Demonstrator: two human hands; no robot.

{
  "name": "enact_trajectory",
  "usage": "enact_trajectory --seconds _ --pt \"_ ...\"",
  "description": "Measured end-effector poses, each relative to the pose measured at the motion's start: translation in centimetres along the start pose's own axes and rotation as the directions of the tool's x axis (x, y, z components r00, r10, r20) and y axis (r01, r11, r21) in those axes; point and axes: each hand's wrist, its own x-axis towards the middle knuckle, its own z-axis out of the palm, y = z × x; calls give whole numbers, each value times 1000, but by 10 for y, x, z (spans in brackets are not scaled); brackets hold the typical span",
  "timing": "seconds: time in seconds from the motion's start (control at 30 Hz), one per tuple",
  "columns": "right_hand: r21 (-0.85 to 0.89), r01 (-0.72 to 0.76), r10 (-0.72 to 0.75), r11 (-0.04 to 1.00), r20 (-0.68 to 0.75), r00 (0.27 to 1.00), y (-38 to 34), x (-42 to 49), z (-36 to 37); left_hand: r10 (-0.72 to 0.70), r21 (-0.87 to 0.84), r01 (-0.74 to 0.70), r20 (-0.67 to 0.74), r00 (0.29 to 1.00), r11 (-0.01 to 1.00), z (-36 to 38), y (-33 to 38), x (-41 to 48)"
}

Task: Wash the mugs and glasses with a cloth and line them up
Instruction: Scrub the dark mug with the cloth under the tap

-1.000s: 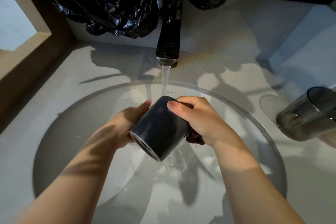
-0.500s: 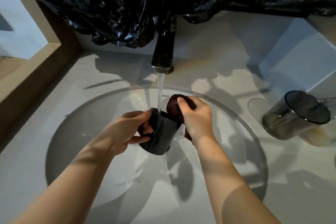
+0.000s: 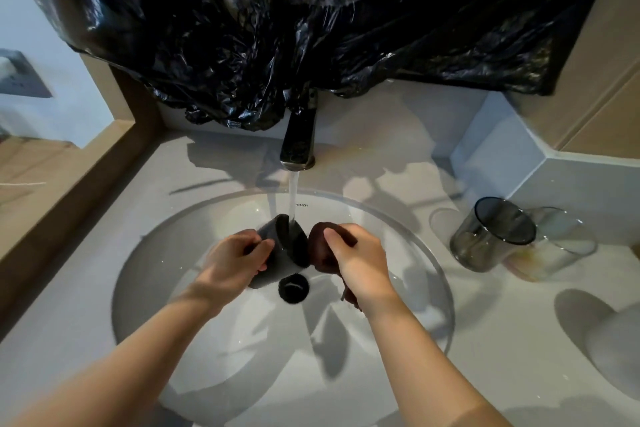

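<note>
Nearest me, both forearms reach over the white round sink (image 3: pixel 242 357). My left hand (image 3: pixel 239 258) has its fingers curled round the dark cylindrical mug (image 3: pixel 287 250), tilted under the water stream (image 3: pixel 293 194), just above the black round drain plug (image 3: pixel 293 288). My right hand (image 3: pixel 360 260) bunches the dark brown cloth (image 3: pixel 320 246) beside the mug; touching or not, I can't tell. On the grey tabletop (image 3: pixel 519 357) to the right, a smoky grey glass (image 3: pixel 491 236) overlaps a clear glass (image 3: pixel 561 246), its outline faint. Beyond stands the black faucet (image 3: pixel 299 139), its top hidden by crinkled black plastic sheeting (image 3: pixel 311 28).

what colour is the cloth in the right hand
Dark reddish brown; the cloth shows best in the head view.
</note>
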Motion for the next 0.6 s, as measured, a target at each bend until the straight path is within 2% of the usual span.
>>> enact_trajectory --seconds 0.03,0.1,0.23,0.33,0.4,0.6 --pt "-33 -19 19 999 17 1000 0 -2 -2 85 171 -88 26 996 981 -3 2 -1" --pt "-99 -38 42 994 40 998 2 -7 -3 223 419 -254 124 967 872 -10 6 -4" --pt "-206 9 4 979 63 998 7 -14 -1 342 649 -490 351 872 582 -16 11 -8" --pt "-229 9 7 973 69 998 9 -17 3 261 740 -573 511 819 351 -21 16 -10" --pt "-269 6 13 963 67 998 8 -17 4 198 753 -614 581 789 237 -25 15 -9" --pt "-262 -15 30 965 52 998 7 -19 2 93 740 -660 653 751 131 -22 17 4"
